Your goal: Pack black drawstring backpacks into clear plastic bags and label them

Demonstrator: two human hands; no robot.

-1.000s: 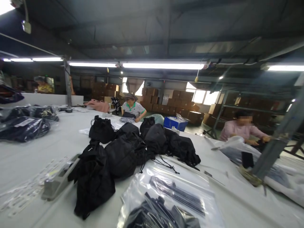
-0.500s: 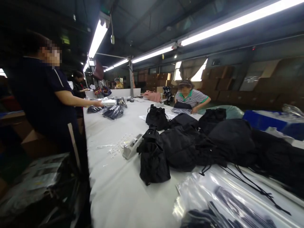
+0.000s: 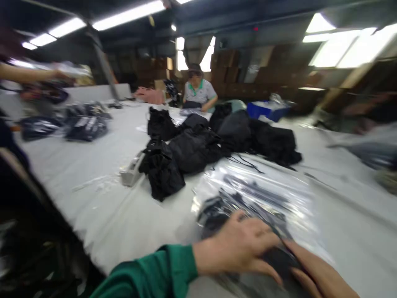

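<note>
A dark, soft fabric bundle (image 3: pixel 276 258) lies low in the head view, under and between my hands; motion blurs it. Across its near left side rests my left hand (image 3: pixel 238 244), fingers spread and thumb apart, a green sleeve behind it. My right hand (image 3: pixel 319 269) closes over the bundle's right edge, its thumb on the near side. Just beyond are clear plastic bags (image 3: pixel 297 198) with dark strap-like pieces in or under them. Farther off sits a pile of black drawstring bags (image 3: pixel 195 145), one smaller black pouch (image 3: pixel 164 174) standing at its left end.
A grey tape dispenser (image 3: pixel 132 171) stands left of the pouch on the white table (image 3: pixel 124 223). Packed dark bundles (image 3: pixel 87 126) lie at the far left, near a co-worker's arm (image 3: pixel 31 73). Another person (image 3: pixel 200 91) sits across the table. A blue bin (image 3: pixel 263 109) stands behind.
My view has swung to the right. Both my hands have come into the picture, on the dark bundle. The co-worker at the left has mostly left the view.
</note>
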